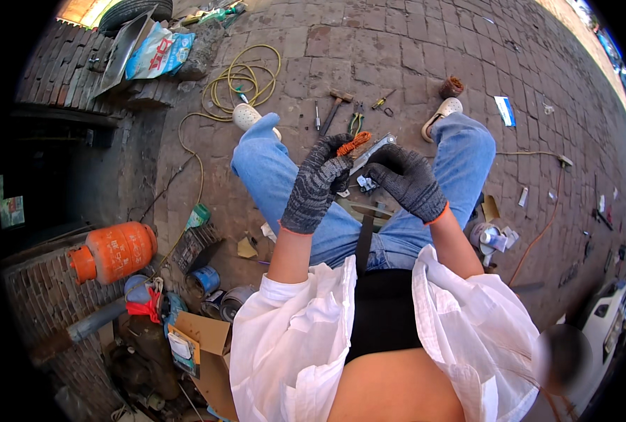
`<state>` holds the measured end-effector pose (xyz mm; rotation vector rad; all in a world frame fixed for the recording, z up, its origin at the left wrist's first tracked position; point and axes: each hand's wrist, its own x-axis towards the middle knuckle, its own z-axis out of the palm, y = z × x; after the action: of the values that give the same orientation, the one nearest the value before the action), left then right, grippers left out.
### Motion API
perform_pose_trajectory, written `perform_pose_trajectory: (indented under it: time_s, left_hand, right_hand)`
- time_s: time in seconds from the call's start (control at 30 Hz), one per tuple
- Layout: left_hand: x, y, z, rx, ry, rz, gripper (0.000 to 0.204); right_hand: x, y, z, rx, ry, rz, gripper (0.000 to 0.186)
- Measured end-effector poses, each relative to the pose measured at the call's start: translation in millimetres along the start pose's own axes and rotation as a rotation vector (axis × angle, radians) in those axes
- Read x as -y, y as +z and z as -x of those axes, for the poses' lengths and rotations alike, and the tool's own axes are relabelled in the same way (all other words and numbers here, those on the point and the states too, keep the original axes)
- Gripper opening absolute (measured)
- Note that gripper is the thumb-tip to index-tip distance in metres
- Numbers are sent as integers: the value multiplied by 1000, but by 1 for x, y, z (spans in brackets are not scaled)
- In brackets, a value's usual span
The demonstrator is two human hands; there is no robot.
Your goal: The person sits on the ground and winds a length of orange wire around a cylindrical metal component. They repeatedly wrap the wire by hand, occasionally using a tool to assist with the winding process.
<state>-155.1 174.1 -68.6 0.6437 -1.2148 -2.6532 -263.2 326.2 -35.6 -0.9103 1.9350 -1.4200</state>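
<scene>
Both my hands wear dark grey knit gloves with orange cuffs and meet above my lap between my knees. My left hand (318, 183) pinches a small bundle of orange wire (353, 143) at its fingertips. My right hand (406, 179) grips a flat metal part (372, 152) that runs from its fingers up toward the wire. A small metal piece (366, 184) sits just below, between the two hands. I am seated in blue jeans and an open white shirt.
On the brick paving ahead lie a hammer (336, 105), pliers (356, 121), a screwdriver (382, 100) and a coiled yellow hose (240, 77). An orange gas cylinder (114, 251), cans and a cardboard box (201, 336) crowd my left. An orange cable (546, 226) trails at right.
</scene>
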Motion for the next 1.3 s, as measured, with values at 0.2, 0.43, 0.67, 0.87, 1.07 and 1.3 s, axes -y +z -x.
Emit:
perform_pose_trajectory:
  time_s: [0.2, 0.43, 0.67, 0.87, 1.07, 1.3]
  left_hand:
    - [-3, 1, 1, 26, -63, 90, 30]
    - [-6, 4, 3, -36, -100, 147, 28]
    - [-3, 6, 2, -84, 4, -29, 28]
    - [-11, 14, 7, -35, -45, 78, 31]
    - [-20, 18, 18, 30, -123, 144, 30]
    - [-28, 26, 22, 28, -107, 141, 32]
  right_hand:
    - [-5, -3, -1, -66, 39, -155, 21]
    - [5, -5, -4, -87, 51, -193, 21]
    - [8, 1, 1, -24, 15, -70, 23]
    - [-10, 9, 5, 119, 22, -31, 26]
    - [-42, 2, -12, 67, 87, -135, 29]
    - [-21, 3, -15, 78, 133, -187, 31]
